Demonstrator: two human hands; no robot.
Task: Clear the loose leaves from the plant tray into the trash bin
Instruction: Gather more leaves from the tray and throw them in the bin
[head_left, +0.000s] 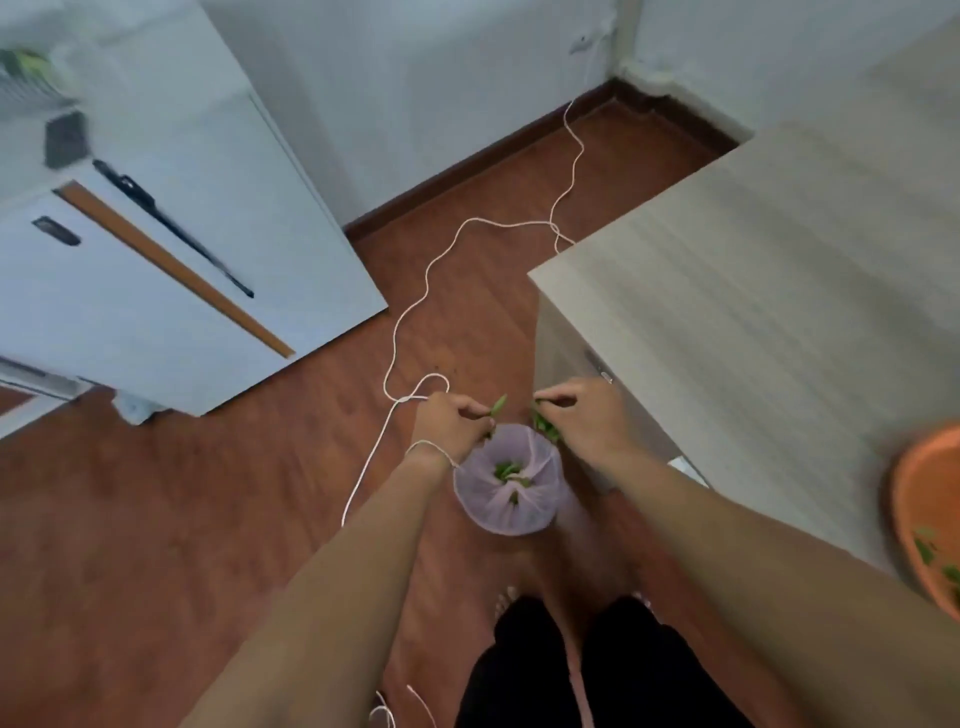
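Leaves are going into the trash bin (506, 480) on the floor, between the person's feet and the tabletop (753, 312). From overhead, the left hand (449, 421) is pinched on one leaf (498, 404) and the right hand (587, 415) on a leaf bunch (545, 425), both above the bin's far rim. Next, I judge, the fingers must part (more leaves wait in the orange plant tray (919, 493) on the tabletop).
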